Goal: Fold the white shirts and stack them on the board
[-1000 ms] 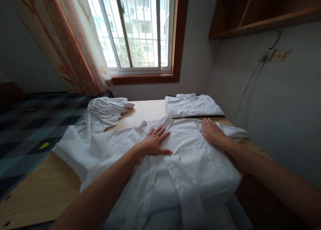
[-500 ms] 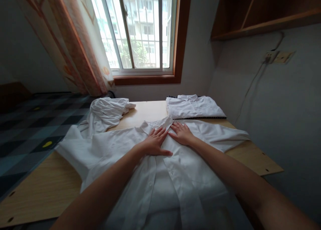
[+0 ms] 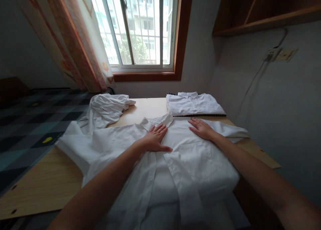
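White button-front shirt [image 3: 189,168], soft, creased, spread over smooth wood-grain table [image 3: 47,180], draping past near edge. Left hand [image 3: 155,138] splayed flat below pointed collar [image 3: 168,120]; right hand [image 3: 201,128] flat, open, above chest pocket [image 3: 202,159].

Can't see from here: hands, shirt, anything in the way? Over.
Left hand at collar, right hand flat, both on white shirt. Spread over table, front open. Folded shirt just beyond; no obstruction seen.
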The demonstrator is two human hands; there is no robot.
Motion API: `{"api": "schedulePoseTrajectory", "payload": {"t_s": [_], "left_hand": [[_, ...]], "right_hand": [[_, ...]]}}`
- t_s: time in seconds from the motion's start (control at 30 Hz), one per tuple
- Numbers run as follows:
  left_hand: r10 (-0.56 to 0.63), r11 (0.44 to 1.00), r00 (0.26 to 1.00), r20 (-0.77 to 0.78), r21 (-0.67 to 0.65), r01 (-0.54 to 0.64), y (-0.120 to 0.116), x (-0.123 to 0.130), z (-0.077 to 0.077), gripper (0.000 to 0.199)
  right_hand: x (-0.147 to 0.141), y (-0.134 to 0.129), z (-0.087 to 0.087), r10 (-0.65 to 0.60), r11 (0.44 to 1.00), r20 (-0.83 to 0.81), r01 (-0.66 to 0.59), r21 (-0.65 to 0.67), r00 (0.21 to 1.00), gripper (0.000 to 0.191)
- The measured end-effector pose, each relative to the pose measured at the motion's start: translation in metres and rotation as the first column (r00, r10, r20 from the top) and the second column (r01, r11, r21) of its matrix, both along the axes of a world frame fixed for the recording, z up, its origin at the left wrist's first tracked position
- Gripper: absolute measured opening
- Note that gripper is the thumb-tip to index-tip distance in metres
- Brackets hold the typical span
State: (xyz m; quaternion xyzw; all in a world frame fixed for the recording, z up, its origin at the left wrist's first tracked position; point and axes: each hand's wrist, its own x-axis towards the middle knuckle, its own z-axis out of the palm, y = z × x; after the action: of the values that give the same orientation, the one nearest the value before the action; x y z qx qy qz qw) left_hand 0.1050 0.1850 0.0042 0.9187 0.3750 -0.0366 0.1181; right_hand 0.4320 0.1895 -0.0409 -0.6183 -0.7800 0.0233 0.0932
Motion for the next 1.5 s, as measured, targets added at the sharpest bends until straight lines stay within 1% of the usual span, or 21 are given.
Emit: {"api": "schedulePoseTrajectory", "payload": {"t_s": [0.1,0.2,0.27,0.33,0.37,0.43,0.5,0.57,0.67,0.77,0.87,0.93,1.0,1.13,1.2,1.23,1.3,1.37,1.4,1.43,1.5], "left_hand": [[-0.002,1.000,1.000,-0.012,0.005,0.002,0.000,0.000,0.000,0.119],[-0.013,1.000,1.000,-0.002,0.015,0.013,0.000,0.000,0.000,0.117],[-0.013,1.000,1.000,-0.005,0.013,0.013,0.000,0.001,0.001,0.118],[-0.009,1.000,1.000,-0.017,0.013,0.010,-0.001,0.001,0.002,0.118],[-0.008,1.000,1.000,-0.022,0.017,0.008,-0.002,0.001,0.002,0.118],[-0.003,1.000,1.000,-0.025,0.025,0.004,-0.002,0.001,0.003,0.118],[0.003,1.000,1.000,-0.020,0.027,-0.002,-0.002,0.000,0.002,0.118],[0.007,1.000,1.000,-0.014,0.022,-0.007,-0.001,-0.002,0.001,0.119],[-0.001,1.000,1.000,0.007,0.027,0.001,0.000,-0.003,-0.001,0.119],[-0.011,0.999,1.000,0.014,0.036,0.010,0.000,-0.003,-0.001,0.116],[0.003,0.999,1.000,0.005,0.043,-0.003,-0.002,-0.002,-0.001,0.113],[0.018,0.998,1.000,0.007,0.054,-0.018,-0.004,-0.002,-0.001,0.109],[0.022,0.998,1.000,0.013,0.062,-0.023,-0.005,-0.002,-0.003,0.107],[0.007,0.998,0.999,0.041,0.069,-0.010,-0.004,-0.001,-0.008,0.106],[0.004,0.998,0.996,0.092,0.070,-0.011,-0.002,-0.001,-0.010,0.104],[0.002,0.998,0.990,0.139,0.066,-0.011,-0.001,-0.001,-0.009,0.100],[0.019,0.998,0.959,0.284,0.050,-0.034,0.005,-0.005,-0.006,0.081],[0.077,0.992,0.892,0.445,0.055,-0.113,0.015,-0.015,-0.001,0.054],[0.122,0.979,0.851,0.511,0.080,-0.188,0.021,-0.021,0.002,0.045],[0.174,0.952,0.809,0.562,0.115,-0.285,0.028,-0.029,0.005,0.040],[0.280,0.856,0.737,0.615,0.188,-0.481,0.042,-0.047,0.007,0.038]], "right_hand": [[0.018,-0.006,0.003,0.017,1.000,-0.027,-0.017,0.011,0.999,0.056],[0.010,-0.020,0.012,-0.047,0.995,-0.001,0.047,0.086,0.999,0.049],[-0.015,-0.034,0.018,-0.011,0.990,0.023,0.008,0.142,1.000,0.045],[-0.048,-0.051,0.022,0.150,0.983,0.018,-0.151,0.103,0.989,0.048],[-0.064,-0.059,0.023,0.191,0.979,-0.003,-0.190,0.074,0.982,0.051],[-0.091,-0.075,0.022,0.204,0.979,-0.033,-0.203,0.017,0.978,0.058],[-0.103,-0.088,0.020,0.212,0.977,-0.037,-0.212,-0.022,0.977,0.058],[-0.099,-0.099,0.019,0.256,0.965,-0.036,-0.258,-0.048,0.966,0.055],[-0.078,-0.114,0.018,0.316,0.945,-0.050,-0.319,-0.079,0.948,0.054],[-0.057,-0.129,0.018,0.308,0.945,-0.062,-0.312,-0.095,0.950,0.058],[-0.047,-0.136,0.022,0.307,0.943,-0.069,-0.313,-0.112,0.949,0.060],[-0.048,-0.132,0.031,0.306,0.941,-0.082,-0.314,-0.124,0.949,0.059],[-0.056,-0.117,0.044,0.306,0.941,-0.111,-0.318,-0.115,0.945,0.053],[-0.091,-0.062,0.064,0.353,0.935,-0.204,-0.352,0.043,0.913,0.045],[-0.113,-0.031,0.065,0.367,0.930,-0.207,-0.351,0.111,0.907,0.042],[-0.124,-0.018,0.063,0.346,0.937,-0.191,-0.330,0.110,0.919,0.039],[-0.142,0.003,0.057,0.240,0.970,-0.153,-0.230,0.082,0.959,0.035],[-0.156,0.014,0.048,0.088,0.993,-0.117,-0.077,0.093,0.989,0.033],[-0.161,0.016,0.043,0.022,0.993,-0.108,-0.009,0.117,0.994,0.032],[-0.165,0.017,0.039,-0.025,0.988,-0.105,0.041,0.147,0.994,0.031],[-0.170,0.017,0.031,-0.058,0.976,-0.109,0.080,0.202,0.992,0.028]]}}
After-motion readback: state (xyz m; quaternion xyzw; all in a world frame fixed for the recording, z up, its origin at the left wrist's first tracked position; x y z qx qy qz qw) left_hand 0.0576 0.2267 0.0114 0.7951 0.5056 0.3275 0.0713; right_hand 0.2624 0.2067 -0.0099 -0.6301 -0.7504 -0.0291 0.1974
